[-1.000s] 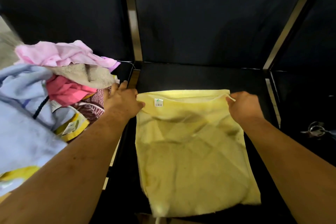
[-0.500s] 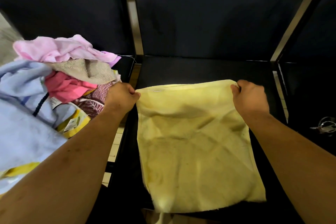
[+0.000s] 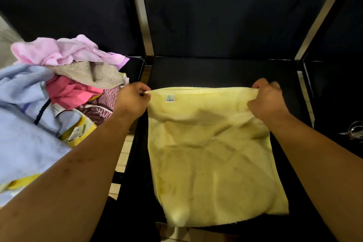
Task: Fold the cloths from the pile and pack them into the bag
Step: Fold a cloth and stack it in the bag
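A pale yellow cloth (image 3: 212,155) lies spread over the black table (image 3: 216,72), its near edge hanging over the table's front. My left hand (image 3: 131,102) pinches its far left corner and my right hand (image 3: 265,100) pinches its far right corner, both lifting the far edge slightly. A small white label shows near the left corner. The pile of cloths (image 3: 59,84) sits to the left: pink, beige, hot pink, light blue and maroon pieces. No bag can be made out with certainty.
A black backdrop with metal frame posts (image 3: 143,25) stands behind the table. A bunch of keys (image 3: 353,131) lies on the dark surface at the far right. Tiled floor shows between pile and table.
Both hands kept hold of the yellow cloth's far corners, pushed the far edge away, then drew it slightly back and up. The label on the cloth is visible again.
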The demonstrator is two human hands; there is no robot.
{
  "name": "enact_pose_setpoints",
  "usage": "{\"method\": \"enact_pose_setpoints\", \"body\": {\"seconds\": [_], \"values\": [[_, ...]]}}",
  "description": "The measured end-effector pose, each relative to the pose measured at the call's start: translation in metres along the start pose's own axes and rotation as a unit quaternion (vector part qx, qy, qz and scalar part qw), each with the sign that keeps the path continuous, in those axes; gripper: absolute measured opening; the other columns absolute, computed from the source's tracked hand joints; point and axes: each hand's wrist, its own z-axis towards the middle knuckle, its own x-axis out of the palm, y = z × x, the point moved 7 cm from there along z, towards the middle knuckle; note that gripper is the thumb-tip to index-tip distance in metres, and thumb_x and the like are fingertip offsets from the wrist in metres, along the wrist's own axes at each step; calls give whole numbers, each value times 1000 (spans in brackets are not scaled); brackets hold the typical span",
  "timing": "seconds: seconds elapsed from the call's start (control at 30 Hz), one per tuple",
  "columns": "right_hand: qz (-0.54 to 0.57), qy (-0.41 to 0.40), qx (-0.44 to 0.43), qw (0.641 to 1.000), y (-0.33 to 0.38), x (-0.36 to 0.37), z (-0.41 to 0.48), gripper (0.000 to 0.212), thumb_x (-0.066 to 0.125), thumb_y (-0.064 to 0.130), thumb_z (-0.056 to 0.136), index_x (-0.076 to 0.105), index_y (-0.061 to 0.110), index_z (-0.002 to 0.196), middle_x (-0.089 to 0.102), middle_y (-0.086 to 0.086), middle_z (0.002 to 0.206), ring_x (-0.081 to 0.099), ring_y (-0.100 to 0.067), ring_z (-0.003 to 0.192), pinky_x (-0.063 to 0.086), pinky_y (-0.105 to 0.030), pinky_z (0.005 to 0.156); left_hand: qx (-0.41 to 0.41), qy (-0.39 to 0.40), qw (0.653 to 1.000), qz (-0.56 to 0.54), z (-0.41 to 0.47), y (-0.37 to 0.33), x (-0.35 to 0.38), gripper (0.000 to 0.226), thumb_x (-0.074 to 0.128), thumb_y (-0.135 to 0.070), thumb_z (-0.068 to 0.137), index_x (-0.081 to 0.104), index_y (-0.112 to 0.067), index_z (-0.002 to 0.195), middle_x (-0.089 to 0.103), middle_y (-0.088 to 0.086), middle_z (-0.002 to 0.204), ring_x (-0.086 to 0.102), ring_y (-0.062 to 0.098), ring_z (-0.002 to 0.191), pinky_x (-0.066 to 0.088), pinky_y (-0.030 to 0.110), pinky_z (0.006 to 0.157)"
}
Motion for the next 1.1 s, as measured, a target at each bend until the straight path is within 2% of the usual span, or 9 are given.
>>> {"method": "enact_pose_setpoints", "body": {"seconds": [0.17, 0.33, 0.4, 0.57, 0.63, 0.7, 0.9, 1.03, 1.1], "values": [[12, -27, -16, 999, 2, -3, 1, 37, 68, 34, 96, 55, 13, 124, 53, -13, 129, 48, -17, 92, 42, -32, 75, 11, 8, 1000, 0, 2, -2, -2, 13, 66, -18, 96, 73, -22, 107, 63, -7, 95, 56, 10, 89, 38, 19, 75], [46, -47, -6, 998, -7, -16, 2, 31, 68, 31, 97, 66, 15, 123, 69, -10, 110, 67, -26, 97, 46, -30, 74, 16, -1, 1000, -9, 2, -6, -8, 16, 66, -18, 96, 73, -23, 110, 65, -7, 98, 58, 9, 90, 39, 19, 76], [80, -53, 1, 995, -12, -28, 2, 24, 70, 33, 95, 73, 14, 110, 71, -8, 96, 68, -26, 92, 47, -29, 74, 18, -12, 999, -46, 3, -11, -15, 18, 66, -18, 96, 74, -25, 110, 69, -8, 101, 62, 8, 91, 44, 17, 76], [268, -96, 52, 957, -20, -68, -12, 15, 78, 33, 88, 76, 22, 98, 70, 8, 82, 69, -15, 85, 56, -32, 82, 36, -83, 976, -200, -3, -34, -52, 21, 67, -15, 94, 77, -25, 110, 73, -12, 98, 70, 6, 95, 53, 13, 85], [304, -125, 27, 944, -9, -98, -24, 17, 81, 35, 86, 77, 24, 99, 72, 9, 83, 71, -13, 85, 59, -33, 83, 60, -104, 961, -248, -11, -48, -77, 17, 69, -16, 94, 77, -22, 108, 75, -8, 98, 71, 8, 94, 57, 19, 87], [326, -154, -15, 933, 11, -142, -43, 17, 79, 36, 86, 76, 24, 98, 73, 7, 82, 70, -10, 75, 57, -30, 71, 91, -133, 947, -278, -17, -68, -114, 15, 70, -21, 94, 77, -21, 107, 76, -6, 96, 72, 5, 89, 59, 27, 87], [395, -301, -159, 853, 79, -291, -135, 13, 68, 35, 95, 70, 25, 103, 73, 0, 89, 68, -9, 66, 52, -22, 51, 224, -247, 892, -306, -69, -137, -263, 15, 67, -29, 94, 74, -22, 105, 74, -7, 94, 67, -3, 81, 56, 19, 80], [286, -193, -173, 923, 88, -306, -168, 19, 68, 34, 94, 71, 18, 104, 66, -3, 74, 59, -13, 58, 47, -26, 49, 252, -172, 912, -275, -103, -147, -288, 16, 69, -25, 96, 75, -22, 111, 75, -3, 97, 69, 2, 87, 59, 24, 81], [303, -236, -186, 904, 83, -325, -190, 15, 66, 35, 96, 67, 23, 104, 64, 5, 76, 57, -6, 61, 46, -18, 48, 246, -206, 890, -323, -118, -142, -311, 18, 69, -28, 97, 74, -23, 113, 75, -6, 97, 70, 3, 88, 57, 21, 79]]}}
